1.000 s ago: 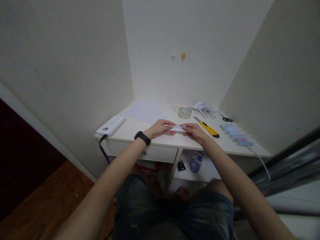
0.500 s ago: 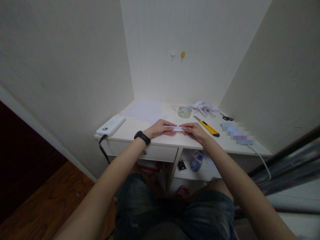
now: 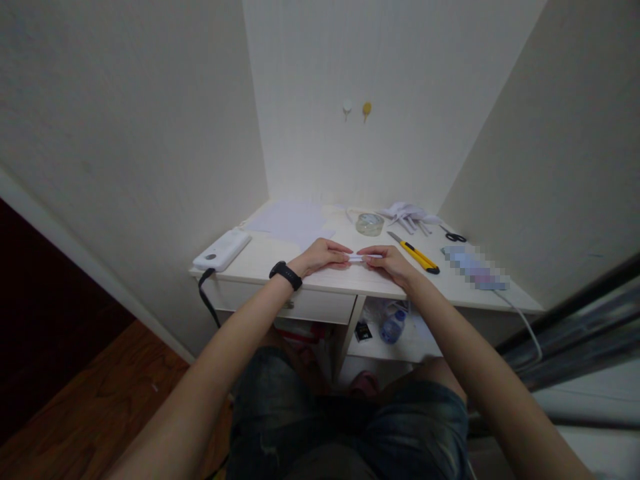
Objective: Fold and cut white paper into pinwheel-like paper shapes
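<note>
Between my two hands is a narrow strip of white paper [image 3: 355, 258], held level just over the front of the white desk [image 3: 265, 263]. My left hand [image 3: 325, 257] pinches its left end between thumb and fingers, and a black watch sits on that wrist. The right end is gripped the same way by my right hand [image 3: 387, 262]. My fingers cover much of the strip, so its full length is hidden. Behind the hands lies a roll of clear tape [image 3: 370, 224]. A yellow box cutter [image 3: 419, 256] with its blade out rests to the right of my right hand.
White paper sheets [image 3: 293, 219] lie at the back left, near a white power bank [image 3: 221, 250] with a black cable. Rolled paper pieces [image 3: 407, 215], black scissors [image 3: 454, 236] and a blurred-out phone [image 3: 473, 267] occupy the right side. A plastic bottle [image 3: 393, 327] is on the shelf below.
Both hands stay almost in place on the paper strip. The fingers have shifted slightly, and the strip between them looks a little shorter and narrower.
</note>
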The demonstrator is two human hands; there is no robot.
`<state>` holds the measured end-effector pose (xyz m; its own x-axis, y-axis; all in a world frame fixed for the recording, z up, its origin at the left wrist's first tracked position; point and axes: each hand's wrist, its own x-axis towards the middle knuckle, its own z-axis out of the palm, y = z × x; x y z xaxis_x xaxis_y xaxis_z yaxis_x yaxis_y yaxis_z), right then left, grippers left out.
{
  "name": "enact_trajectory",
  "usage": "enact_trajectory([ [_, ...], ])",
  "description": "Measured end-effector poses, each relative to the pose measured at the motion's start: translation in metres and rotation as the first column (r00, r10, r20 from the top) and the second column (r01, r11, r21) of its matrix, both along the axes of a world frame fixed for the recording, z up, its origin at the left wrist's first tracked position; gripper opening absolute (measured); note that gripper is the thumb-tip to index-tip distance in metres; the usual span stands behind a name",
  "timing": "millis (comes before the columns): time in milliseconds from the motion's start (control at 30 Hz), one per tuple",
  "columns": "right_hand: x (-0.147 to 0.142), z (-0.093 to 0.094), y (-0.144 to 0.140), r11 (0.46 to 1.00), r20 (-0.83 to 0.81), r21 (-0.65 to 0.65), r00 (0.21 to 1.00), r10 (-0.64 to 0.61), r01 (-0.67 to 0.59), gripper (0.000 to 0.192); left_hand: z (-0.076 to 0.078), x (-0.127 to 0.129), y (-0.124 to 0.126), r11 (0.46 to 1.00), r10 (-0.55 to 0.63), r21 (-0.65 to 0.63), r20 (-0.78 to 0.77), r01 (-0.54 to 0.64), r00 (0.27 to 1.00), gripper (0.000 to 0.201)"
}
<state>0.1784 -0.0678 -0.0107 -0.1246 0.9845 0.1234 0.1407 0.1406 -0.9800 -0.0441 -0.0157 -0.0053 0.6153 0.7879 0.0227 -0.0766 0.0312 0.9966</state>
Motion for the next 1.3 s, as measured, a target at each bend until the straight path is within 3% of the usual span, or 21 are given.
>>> enact_trajectory([
  [267,-0.0005,-0.0035,0.0022,1.000,0.064,0.013,0.998,-0.027,0.027,0.037,0.0000,0.0005,-0.0014,0.999,-0.016,-0.032,-0.007,0.016,1.000,0.029],
  [567,0.0012,-0.0051,0.0038,0.998,0.070,0.024,0.996,-0.052,0.051,0.039,0.0004,-0.0018,-0.0008,0.997,-0.058,-0.046,-0.043,0.056,0.997,0.041],
  [1000,0.0015,-0.0055,0.0029,0.999,0.092,0.014,0.995,-0.038,0.037,0.041,-0.0039,0.0015,0.0005,0.999,-0.002,0.042,-0.028,0.003,1.000,0.038],
  [1167,0.0032,-0.0066,0.0039,0.997,0.151,0.069,0.988,-0.038,0.028,0.041,-0.0027,-0.0002,0.0006,0.992,0.020,0.129,-0.100,-0.007,0.995,0.033],
  [1300,0.0025,-0.0076,0.0054,0.994,0.216,0.094,0.974,-0.066,0.046,0.043,0.0018,-0.0012,-0.0006,0.929,0.142,0.369,-0.274,-0.033,0.951,0.031],
])
